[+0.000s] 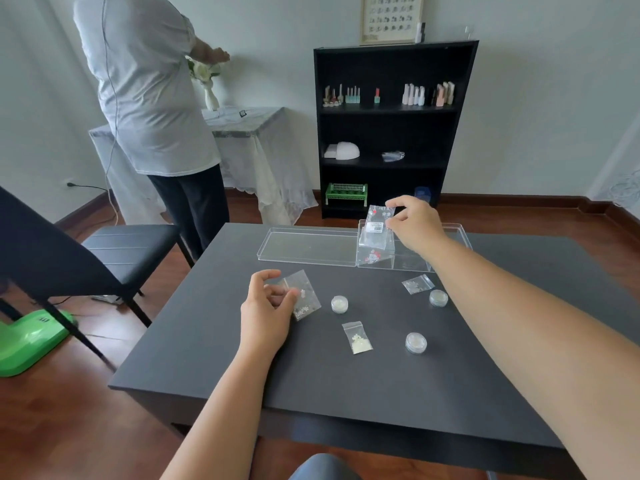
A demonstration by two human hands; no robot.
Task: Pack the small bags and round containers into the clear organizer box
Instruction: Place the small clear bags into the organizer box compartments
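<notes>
On the matte dark table (346, 403), nearest, lie a ribbed round container (416, 342) and a glossy zip bag (357, 337). The left hand (268, 308) pinches a clear film bag (304, 295) against the tabletop. Two more containers (339, 304) (438, 298) and a small bag (417, 284) lie beyond. The right hand (415, 223) grips a labelled bag (377, 225) over the clear organizer box (412, 261), apparently touching the bag inside. The lid (308, 245) lies beside it.

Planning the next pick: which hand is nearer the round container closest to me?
Left. The left hand sits left of that round container; the right hand is far beyond it.
</notes>
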